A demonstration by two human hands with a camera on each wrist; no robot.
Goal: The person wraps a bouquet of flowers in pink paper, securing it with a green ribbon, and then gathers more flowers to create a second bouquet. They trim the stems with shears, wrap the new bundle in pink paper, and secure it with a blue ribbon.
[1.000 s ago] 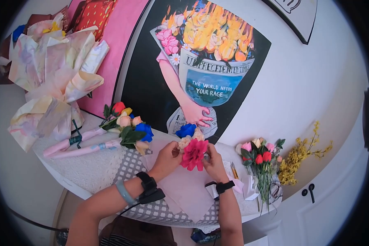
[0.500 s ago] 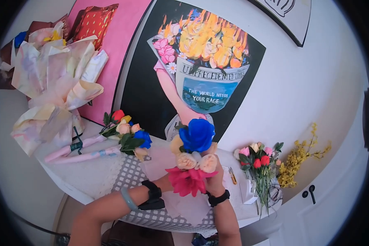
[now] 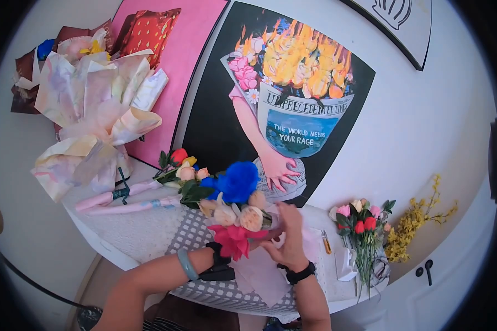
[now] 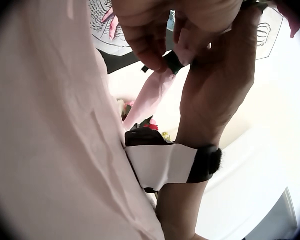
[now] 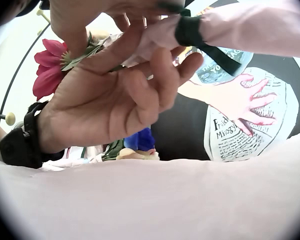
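Observation:
A small bouquet with a blue rose [image 3: 238,182], cream roses and a magenta flower [image 3: 234,240] tilts left in the head view. Behind it the left hand is mostly hidden; in the right wrist view the left hand [image 5: 110,102] cradles the stems with loosely curled fingers. Pink paper [image 5: 260,30] wraps the handle, with a dark green ribbon [image 5: 190,31] around it. At the handle's other side is the right hand [image 3: 290,243]. A dark green strip shows at the right hand's [image 4: 217,80] fingertips in the left wrist view, partly cut off.
Two pink-wrapped bunches [image 3: 119,201] lie on the left of the table, beside a large paper-wrapped bouquet [image 3: 94,105]. On the right are loose flowers [image 3: 364,223], a white box [image 3: 345,265], a yellow cutter [image 3: 327,243] and yellow blossoms [image 3: 403,237]. Paper sheets [image 3: 265,278] lie in front.
The bouquet first rose with its blue rose toward the camera, then swung left and tipped over. The right hand came round to the handle's side. The whole head view shifted slightly.

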